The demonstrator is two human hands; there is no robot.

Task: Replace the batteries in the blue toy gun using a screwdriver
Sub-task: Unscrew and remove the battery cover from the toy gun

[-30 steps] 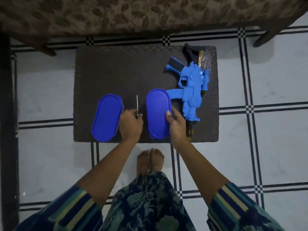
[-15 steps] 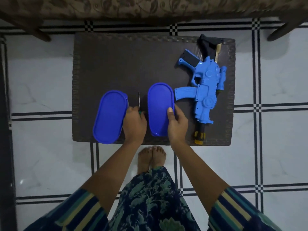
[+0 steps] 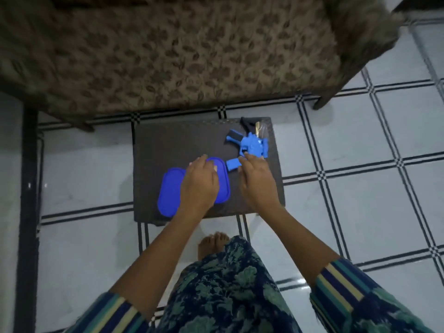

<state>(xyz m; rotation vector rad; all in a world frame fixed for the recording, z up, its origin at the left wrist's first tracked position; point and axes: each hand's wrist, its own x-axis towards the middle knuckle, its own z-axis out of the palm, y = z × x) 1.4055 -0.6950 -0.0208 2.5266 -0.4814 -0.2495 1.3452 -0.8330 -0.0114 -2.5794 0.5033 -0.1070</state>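
The blue toy gun (image 3: 253, 146) lay at the desk's (image 3: 168, 145) far right. The right hand (image 3: 257, 186) hovered by it, fingers loosely extended. The left hand (image 3: 199, 186) covered two blue oval containers (image 3: 169, 193); I could not tell its grip.

Striped sleeves (image 3: 348, 292) in navy, teal and cream, a dark floral-print skirt (image 3: 228, 292), bare feet (image 3: 212, 243).

Dark table (image 3: 173, 145) (woven): toy gun (image 3: 253, 146), two blue tubs (image 3: 169, 191) (image 3: 223, 186)
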